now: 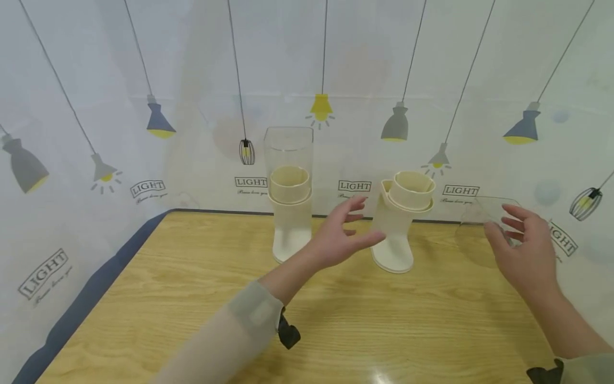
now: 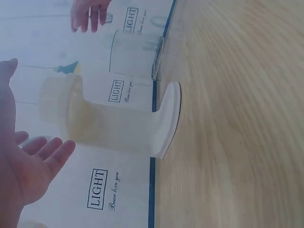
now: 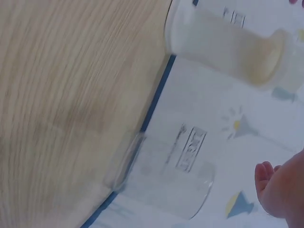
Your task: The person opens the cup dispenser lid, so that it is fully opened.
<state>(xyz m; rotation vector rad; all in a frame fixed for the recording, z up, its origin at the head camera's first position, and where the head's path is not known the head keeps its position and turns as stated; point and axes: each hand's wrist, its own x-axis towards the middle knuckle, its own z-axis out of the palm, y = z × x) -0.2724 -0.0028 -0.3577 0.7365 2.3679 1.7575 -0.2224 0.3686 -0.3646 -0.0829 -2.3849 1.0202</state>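
A cream stand with a round collar on top (image 1: 393, 224) stands near the back of the wooden table. My left hand (image 1: 336, 237) hovers to its left and nearer me, fingers apart and holding nothing. In the left wrist view a gap shows between those fingers and the stand's base (image 2: 166, 123). My right hand (image 1: 530, 253) is raised beside a clear, open-topped container (image 1: 472, 234) at the right rear. Its fingers are loosely bent, and the right wrist view shows them apart from the container (image 3: 164, 183).
Left of these, a second cream stand (image 1: 291, 229) carries a tall clear container (image 1: 289, 144) on top. A white curtain (image 1: 201, 106) printed with lamps hangs right behind the table (image 1: 158, 298). Dark blue trim (image 1: 96, 290) runs along the table's left edge.
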